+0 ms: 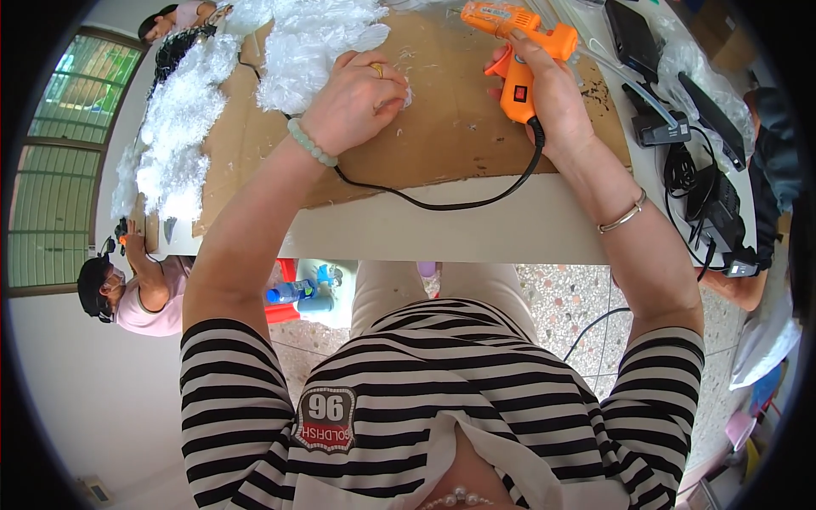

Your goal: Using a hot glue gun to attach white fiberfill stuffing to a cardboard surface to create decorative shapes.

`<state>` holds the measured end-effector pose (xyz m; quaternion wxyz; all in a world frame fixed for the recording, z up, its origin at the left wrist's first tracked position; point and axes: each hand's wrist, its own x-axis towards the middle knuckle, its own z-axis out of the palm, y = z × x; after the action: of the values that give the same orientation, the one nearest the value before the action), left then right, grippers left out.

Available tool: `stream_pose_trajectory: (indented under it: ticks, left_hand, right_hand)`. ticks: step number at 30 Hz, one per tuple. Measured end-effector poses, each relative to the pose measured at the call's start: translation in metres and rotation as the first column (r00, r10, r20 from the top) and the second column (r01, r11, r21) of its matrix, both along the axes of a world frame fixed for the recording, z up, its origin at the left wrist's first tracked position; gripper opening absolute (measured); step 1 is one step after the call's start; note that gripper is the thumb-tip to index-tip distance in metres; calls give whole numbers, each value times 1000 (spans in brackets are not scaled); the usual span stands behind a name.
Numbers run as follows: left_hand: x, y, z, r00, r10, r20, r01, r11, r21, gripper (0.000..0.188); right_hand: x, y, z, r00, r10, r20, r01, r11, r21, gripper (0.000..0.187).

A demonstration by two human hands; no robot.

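My right hand (pixel 559 106) is wrapped around the handle of an orange glue gun (pixel 557 41), its nozzle end toward the upper left. The gun's black cord (pixel 459 205) loops down and across to the left, passing under my left wrist. My left hand (pixel 357 98) hovers over the cardboard with its fingers curled and pinched together. A bit of pale, shiny material shows by those fingertips, too small to name. Right beside that hand lies a heap of white, shredded-looking plastic (pixel 310 55). Both hands are above a brown cardboard sheet (pixel 463 144) dotted with scraps and glue strands.
More white plastic (pixel 178 127) covers the table's left side. Black adapters (pixel 661 129), coiled cables (pixel 680 170) and a black box (pixel 631 38) line the right edge. Two people work to the left; another person's arm (pixel 738 289) shows at right. A bottle (pixel 291 291) stands below the table.
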<state>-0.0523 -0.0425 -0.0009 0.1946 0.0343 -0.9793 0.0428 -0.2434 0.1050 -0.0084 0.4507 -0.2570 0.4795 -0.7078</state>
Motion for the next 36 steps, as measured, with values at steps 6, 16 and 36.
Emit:
stream_pose_trajectory:
  ticks: [6,16,36]
  left_hand:
    - [3,1,-4,998,62,-2,-61,996,70,5]
    - [5,-7,-11,991,122,-50,-105,961,255,3]
    - [7,-4,1,956,287,-58,-170,706,687,27]
  right_hand:
    - [-1,-1,-1,1000,16,1,-16,1000,4,27]
    - [0,0,0,999,11,-31,-11,1000,-7,29]
    - [2,3,3,1000,11,-23,-11,1000,-4,30]
